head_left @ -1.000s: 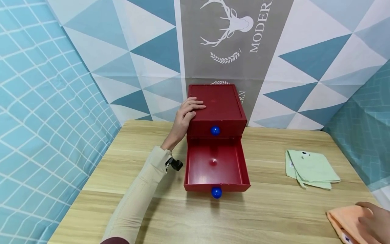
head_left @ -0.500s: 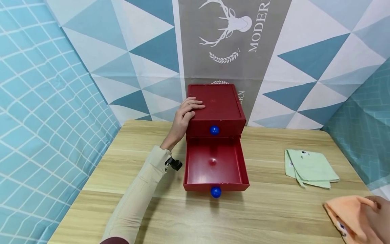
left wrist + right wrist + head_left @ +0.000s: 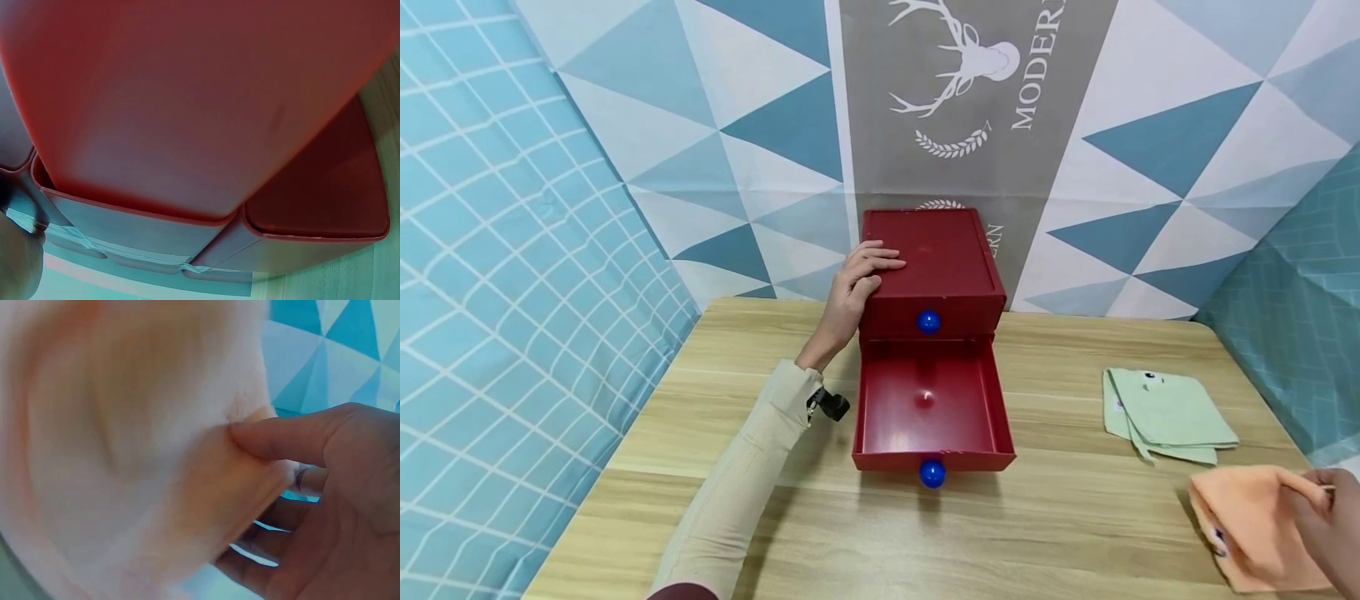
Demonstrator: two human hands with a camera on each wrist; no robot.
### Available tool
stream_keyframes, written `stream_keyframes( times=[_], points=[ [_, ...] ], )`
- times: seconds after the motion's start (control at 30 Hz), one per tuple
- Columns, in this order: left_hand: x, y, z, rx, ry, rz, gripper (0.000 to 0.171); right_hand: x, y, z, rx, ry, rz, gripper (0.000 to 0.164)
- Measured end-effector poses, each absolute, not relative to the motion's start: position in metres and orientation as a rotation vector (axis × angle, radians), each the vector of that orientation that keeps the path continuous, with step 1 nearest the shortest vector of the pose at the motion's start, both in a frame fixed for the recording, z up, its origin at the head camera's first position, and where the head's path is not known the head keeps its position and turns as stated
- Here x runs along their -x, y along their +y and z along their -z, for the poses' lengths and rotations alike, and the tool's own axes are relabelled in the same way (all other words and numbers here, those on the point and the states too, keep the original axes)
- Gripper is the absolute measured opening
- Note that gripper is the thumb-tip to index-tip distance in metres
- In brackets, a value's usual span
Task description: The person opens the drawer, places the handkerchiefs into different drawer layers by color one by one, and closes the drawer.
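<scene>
A red two-drawer box (image 3: 925,267) stands at the back of the table, its lower drawer (image 3: 925,400) pulled out with nothing in it. Each drawer front bears a blue round knob (image 3: 932,474). My left hand (image 3: 853,287) rests on the box's top left edge, fingers laid over the top. In the left wrist view, the box's red side (image 3: 187,112) fills most of the picture. At the right edge, my right hand (image 3: 1333,525) pinches a folded orange towel (image 3: 1255,517) between thumb and fingers. The right wrist view shows the thumb (image 3: 275,436) pressed on the towel.
A folded light green towel (image 3: 1172,417) with an eye design lies on the wooden table (image 3: 1075,533), right of the box. Patterned cloth hangs behind the box, with blue cloth (image 3: 512,250) along the left side.
My right hand has brought the orange towel up from the lower right corner, a little farther forward and leftward. The left hand, box and green towel stay put.
</scene>
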State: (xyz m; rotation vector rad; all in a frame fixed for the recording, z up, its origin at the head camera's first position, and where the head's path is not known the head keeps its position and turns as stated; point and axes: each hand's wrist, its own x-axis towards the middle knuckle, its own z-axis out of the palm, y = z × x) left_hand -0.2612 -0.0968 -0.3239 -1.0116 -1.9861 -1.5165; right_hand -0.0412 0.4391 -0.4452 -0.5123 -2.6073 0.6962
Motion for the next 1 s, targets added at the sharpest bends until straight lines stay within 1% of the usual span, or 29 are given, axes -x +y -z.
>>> stream_keyframes(
  times=[0.17,0.43,0.63,0.77,0.83,1.0],
  points=[
    [0.261,-0.096,0.324,1.033,-1.962,1.522,0.038,0.04,0.433,0.439,0.358,-2.547,-0.672,0.016],
    [0.261,-0.095,0.325,1.083,-1.924,1.516,0.037,0.041,0.42,0.429,0.448,-2.529,-0.571,0.018],
    [0.261,-0.096,0.324,1.038,-1.965,1.507,0.038,0.041,0.407,0.422,0.381,-2.424,-0.638,0.016],
    [0.261,-0.096,0.323,1.062,-1.942,1.505,0.038,0.043,0.398,0.416,0.365,-2.39,-0.7,0.019],
    [0.262,-0.097,0.323,1.06,-1.943,1.504,0.038,0.043,0.393,0.412,0.381,-2.402,-0.698,0.023],
    [0.261,-0.097,0.323,1.064,-1.939,1.502,0.038,0.044,0.383,0.404,0.407,-2.421,-0.675,0.025]
  ],
)
